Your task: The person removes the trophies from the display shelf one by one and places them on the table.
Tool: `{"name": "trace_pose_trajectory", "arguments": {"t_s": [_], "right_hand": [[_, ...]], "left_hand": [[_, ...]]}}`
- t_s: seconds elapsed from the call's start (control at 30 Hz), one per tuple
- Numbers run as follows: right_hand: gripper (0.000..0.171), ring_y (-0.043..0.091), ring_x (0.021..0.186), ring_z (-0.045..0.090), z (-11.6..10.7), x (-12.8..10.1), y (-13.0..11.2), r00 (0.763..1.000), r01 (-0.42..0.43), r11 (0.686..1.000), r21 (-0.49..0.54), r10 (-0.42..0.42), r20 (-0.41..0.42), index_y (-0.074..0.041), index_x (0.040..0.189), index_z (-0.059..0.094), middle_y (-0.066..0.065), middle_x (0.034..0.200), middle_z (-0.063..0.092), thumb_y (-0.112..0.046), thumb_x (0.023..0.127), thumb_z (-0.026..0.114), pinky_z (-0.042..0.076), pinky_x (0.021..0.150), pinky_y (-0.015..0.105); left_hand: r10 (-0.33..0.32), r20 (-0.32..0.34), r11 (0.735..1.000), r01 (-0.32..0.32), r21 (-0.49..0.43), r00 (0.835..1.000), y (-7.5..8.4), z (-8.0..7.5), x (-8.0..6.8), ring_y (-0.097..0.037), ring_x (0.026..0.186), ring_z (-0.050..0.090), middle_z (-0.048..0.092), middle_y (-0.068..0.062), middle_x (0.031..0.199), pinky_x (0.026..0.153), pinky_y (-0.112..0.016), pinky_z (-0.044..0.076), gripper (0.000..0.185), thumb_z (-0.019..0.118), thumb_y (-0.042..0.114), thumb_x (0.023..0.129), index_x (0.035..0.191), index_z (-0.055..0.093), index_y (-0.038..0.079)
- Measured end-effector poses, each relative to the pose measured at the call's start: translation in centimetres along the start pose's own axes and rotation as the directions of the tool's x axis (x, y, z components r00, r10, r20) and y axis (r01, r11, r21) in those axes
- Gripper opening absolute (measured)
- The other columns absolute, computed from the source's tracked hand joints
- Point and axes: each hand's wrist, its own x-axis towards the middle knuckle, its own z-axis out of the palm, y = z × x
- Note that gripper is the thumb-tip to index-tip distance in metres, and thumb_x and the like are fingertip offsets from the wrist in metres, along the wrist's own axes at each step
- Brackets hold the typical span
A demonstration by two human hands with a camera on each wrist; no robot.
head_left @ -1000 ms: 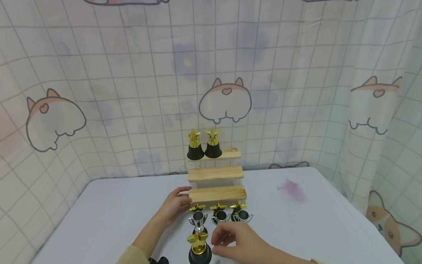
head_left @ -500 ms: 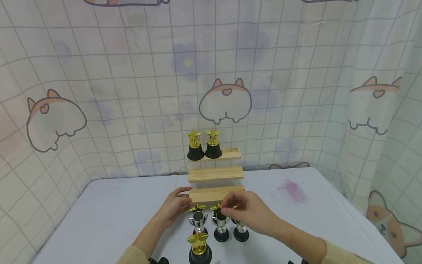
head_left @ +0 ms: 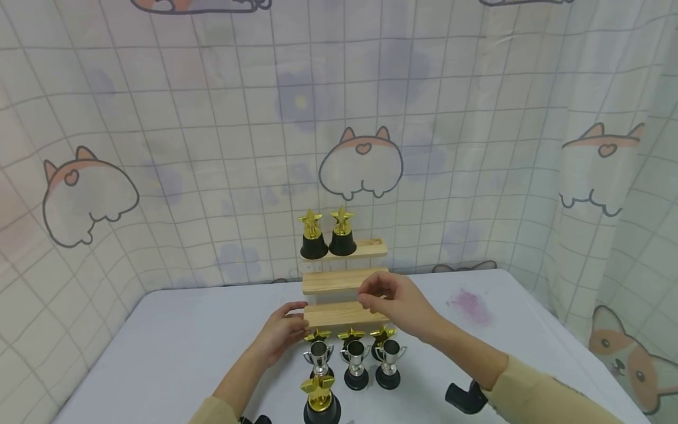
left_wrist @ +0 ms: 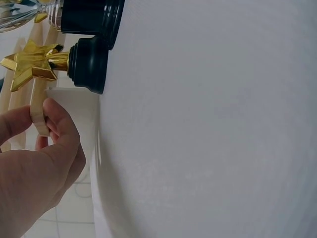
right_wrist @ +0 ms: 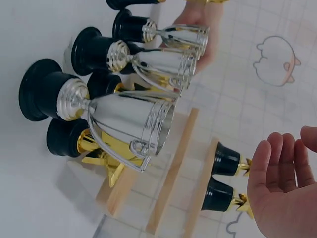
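Observation:
My left hand [head_left: 282, 333] pinches the left end of the lowest step of a wooden tiered shelf [head_left: 344, 316]; in the left wrist view, thumb and fingers lie on either side of the board [left_wrist: 39, 106]. My right hand [head_left: 399, 303] hovers before the shelf's right side, fingers loosely bent. The right wrist view shows nothing in that hand [right_wrist: 285, 191], thumb apart from the fingers. Two gold star trophies [head_left: 343, 227] stand on the top step, left and middle. Below the shelf, three silver cup trophies [head_left: 356, 356] stand before three gold star trophies [head_left: 382, 335].
Another gold star trophy [head_left: 319, 394] stands nearest me, at the bottom of the head view. A black object [head_left: 466, 397] is partly visible beside the right sleeve. The table [head_left: 185, 347] has a white cover, and a patterned curtain [head_left: 222, 147] hangs behind it.
My right hand has risen from beside the front star trophy, past the cup trophies, to the shelf's right side. My left hand stays on the lowest step. The trophies stand where they were.

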Motion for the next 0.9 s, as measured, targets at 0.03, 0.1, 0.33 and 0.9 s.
{"name": "trace_pose_trajectory", "arguments": {"t_s": [0.03, 0.1, 0.33, 0.9], "right_hand": [[0.018, 0.028, 0.087, 0.063, 0.0, 0.2, 0.0, 1.0, -0.003, 1.0, -0.003, 0.003, -0.006, 0.0, 0.108, 0.066, 0.008, 0.093, 0.066, -0.016, 0.1, 0.069, 0.055, 0.075, 0.029], [0.018, 0.028, 0.088, 0.063, -0.1, 0.6, 0.1, 1.0, -0.007, 1.0, -0.005, 0.007, -0.015, -0.001, 0.109, 0.066, 0.009, 0.095, 0.066, -0.016, 0.1, 0.069, 0.056, 0.076, 0.029], [0.016, 0.027, 0.09, 0.063, -0.9, 2.2, 0.3, 0.998, -0.012, 1.0, -0.005, 0.011, -0.055, -0.003, 0.109, 0.066, 0.012, 0.099, 0.067, -0.015, 0.1, 0.069, 0.058, 0.076, 0.031], [0.022, 0.025, 0.098, 0.063, -1.6, 5.2, 0.6, 0.988, 0.016, 0.998, -0.055, -0.025, -0.15, -0.001, 0.117, 0.063, 0.011, 0.108, 0.066, -0.015, 0.1, 0.068, 0.058, 0.086, 0.047]], "left_hand": [[0.002, 0.0, 1.0, -0.002, -0.001, 1.0, -0.1, 0.0, 0.0, -0.027, 0.1, 0.066, 0.055, -0.025, 0.125, 0.089, -0.04, 0.059, 0.055, 0.06, -0.002, 0.092, 0.145, 0.044, -0.005], [0.004, 0.0, 1.0, -0.004, -0.004, 1.0, -0.1, 0.0, 0.0, -0.027, 0.1, 0.066, 0.055, -0.024, 0.125, 0.089, -0.04, 0.059, 0.055, 0.06, -0.002, 0.092, 0.145, 0.044, -0.005], [-0.002, 0.005, 1.0, 0.002, -0.006, 1.0, -0.2, 0.0, 0.1, -0.027, 0.101, 0.066, 0.054, -0.025, 0.126, 0.089, -0.038, 0.059, 0.054, 0.06, 0.0, 0.092, 0.144, 0.045, -0.004], [-0.001, 0.002, 1.0, 0.001, -0.008, 1.0, 0.1, 0.0, -0.1, -0.026, 0.098, 0.066, 0.056, -0.023, 0.124, 0.087, -0.038, 0.059, 0.055, 0.061, -0.001, 0.093, 0.145, 0.044, -0.004]]}}
